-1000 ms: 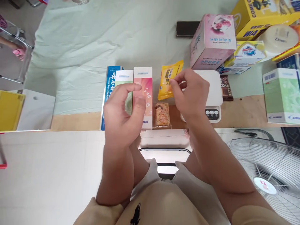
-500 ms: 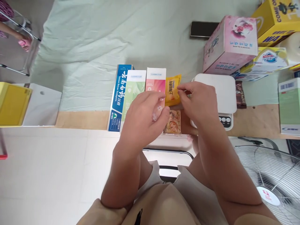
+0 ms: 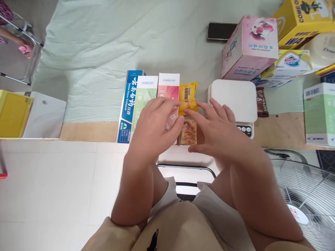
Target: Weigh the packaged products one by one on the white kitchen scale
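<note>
- Right hand (image 3: 214, 130), near-right of the packet (image 3: 187, 97): fingers spread, probably to span it plus the snack (image 3: 188, 132) on its near side.
- Left hand (image 3: 154, 129), near-left of the packet: thumb and index apart, maybe bracing; can't tell if it's touching anything.
- Pink box (image 3: 168, 91): snug left of the packet, presumably keeping things tidy.

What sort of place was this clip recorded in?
Probably an everyday indoor room, perhaps a home or small workroom; the view doesn't settle which. Three things suggest it: the cloth-covered table, the pale tiled floor and the wire-caged fan.
</note>
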Tool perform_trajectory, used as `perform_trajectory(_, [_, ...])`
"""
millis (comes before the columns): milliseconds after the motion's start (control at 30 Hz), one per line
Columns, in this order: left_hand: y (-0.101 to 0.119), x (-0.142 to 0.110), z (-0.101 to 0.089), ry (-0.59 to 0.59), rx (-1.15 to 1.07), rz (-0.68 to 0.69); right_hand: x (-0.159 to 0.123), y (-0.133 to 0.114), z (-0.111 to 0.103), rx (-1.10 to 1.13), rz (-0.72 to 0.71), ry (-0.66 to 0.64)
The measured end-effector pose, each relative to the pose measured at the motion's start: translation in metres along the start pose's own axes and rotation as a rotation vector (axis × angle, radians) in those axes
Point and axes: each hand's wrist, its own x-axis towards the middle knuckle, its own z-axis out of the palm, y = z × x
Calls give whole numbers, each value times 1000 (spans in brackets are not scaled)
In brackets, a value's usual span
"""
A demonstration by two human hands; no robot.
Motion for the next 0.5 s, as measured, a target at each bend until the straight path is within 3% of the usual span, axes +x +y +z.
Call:
perform_trajectory(267, [-2, 1, 3, -4, -8, -4, 6, -7, -1, 12, 92, -50])
perform_trajectory(500, [2, -1, -3, 3, -70, -8, 0, 1, -2, 53, 58, 42])
